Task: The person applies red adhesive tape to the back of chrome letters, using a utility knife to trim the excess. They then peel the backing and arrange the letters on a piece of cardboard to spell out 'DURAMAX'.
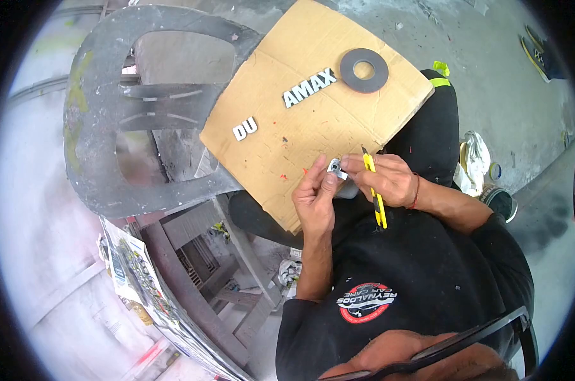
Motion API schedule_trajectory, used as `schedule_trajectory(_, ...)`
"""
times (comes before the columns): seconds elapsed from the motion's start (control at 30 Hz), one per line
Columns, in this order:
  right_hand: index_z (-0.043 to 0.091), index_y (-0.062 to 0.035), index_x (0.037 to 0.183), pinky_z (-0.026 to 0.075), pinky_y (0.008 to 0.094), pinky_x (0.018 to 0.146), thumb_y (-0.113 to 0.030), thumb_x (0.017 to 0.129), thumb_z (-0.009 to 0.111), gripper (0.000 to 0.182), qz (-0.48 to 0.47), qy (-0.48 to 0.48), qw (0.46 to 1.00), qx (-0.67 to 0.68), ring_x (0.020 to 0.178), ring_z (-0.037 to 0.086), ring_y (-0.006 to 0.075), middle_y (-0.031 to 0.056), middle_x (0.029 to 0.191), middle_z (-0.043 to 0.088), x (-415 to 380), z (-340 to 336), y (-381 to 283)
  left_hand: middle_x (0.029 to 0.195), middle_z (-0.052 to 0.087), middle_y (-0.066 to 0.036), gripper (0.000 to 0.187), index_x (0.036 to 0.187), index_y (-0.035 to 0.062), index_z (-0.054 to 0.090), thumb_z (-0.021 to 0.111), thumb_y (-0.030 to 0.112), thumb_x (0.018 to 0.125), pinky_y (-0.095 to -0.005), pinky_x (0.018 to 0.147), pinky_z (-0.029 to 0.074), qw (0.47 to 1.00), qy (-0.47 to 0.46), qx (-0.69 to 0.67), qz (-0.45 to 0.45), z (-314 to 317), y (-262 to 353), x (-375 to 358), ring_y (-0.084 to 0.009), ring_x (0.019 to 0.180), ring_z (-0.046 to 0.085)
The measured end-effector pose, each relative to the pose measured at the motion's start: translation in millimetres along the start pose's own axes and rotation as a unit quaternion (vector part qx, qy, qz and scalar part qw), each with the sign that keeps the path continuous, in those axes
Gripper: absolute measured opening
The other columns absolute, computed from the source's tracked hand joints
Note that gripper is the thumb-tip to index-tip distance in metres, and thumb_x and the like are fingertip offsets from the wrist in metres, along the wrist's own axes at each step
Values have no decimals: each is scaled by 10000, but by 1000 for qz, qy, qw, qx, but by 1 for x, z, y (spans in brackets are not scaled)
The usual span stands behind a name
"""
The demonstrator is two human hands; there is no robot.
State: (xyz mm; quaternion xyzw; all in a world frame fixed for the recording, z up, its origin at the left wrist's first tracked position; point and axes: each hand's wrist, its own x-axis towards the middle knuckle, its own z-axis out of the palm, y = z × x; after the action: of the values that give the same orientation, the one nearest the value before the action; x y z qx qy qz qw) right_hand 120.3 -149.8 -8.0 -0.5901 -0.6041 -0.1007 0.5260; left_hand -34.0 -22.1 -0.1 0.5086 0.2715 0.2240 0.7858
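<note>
My left hand (316,202) is closed, its thumb and fingers pinching a small silver-and-dark piece (337,168) over the near edge of a cardboard sheet (249,165). My right hand (389,181) grips a yellow box cutter (374,190) between its fingers, the blade end pointing up and away from me. That hand's fingertips also touch the small piece. Farther up on the cardboard lie raised white letters with dark sides, "DU" (244,129) and "AMAX" (309,88). A roll of dark tape (364,70) lies flat beside "AMAX".
The cardboard rests across my legs and reaches a grey plastic chair (94,127) at left. Folded newspapers (135,267) hang by a wooden frame (186,279) below it. An open can (500,202) stands on the floor at right. Small red scraps dot the cardboard.
</note>
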Motion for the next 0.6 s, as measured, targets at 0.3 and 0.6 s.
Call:
schedule_trajectory(0.3, 605, 42, 1122, 635, 424, 824, 59, 767, 769, 392, 66, 47, 996, 38, 1029, 762, 364, 238, 1193, 727, -5, 20, -3, 1196, 719, -149, 356, 1355, -50, 612, 674, -8, 1007, -359, 978, 572, 998, -2, -55, 33, -8, -4, 8, -200, 1077, 695)
schedule_trajectory(0.6, 583, 56, 962, 651, 429, 816, 120, 803, 765, 250, 30, 38, 999, 17, 1036, 762, 367, 227, 1129, 727, 1, 11, 5, 1125, 719, -92, 260, 1254, -52, 672, 647, 116, 1058, -327, 975, 573, 993, 1, -83, -83, 10, 15, 18, -164, 1052, 683)
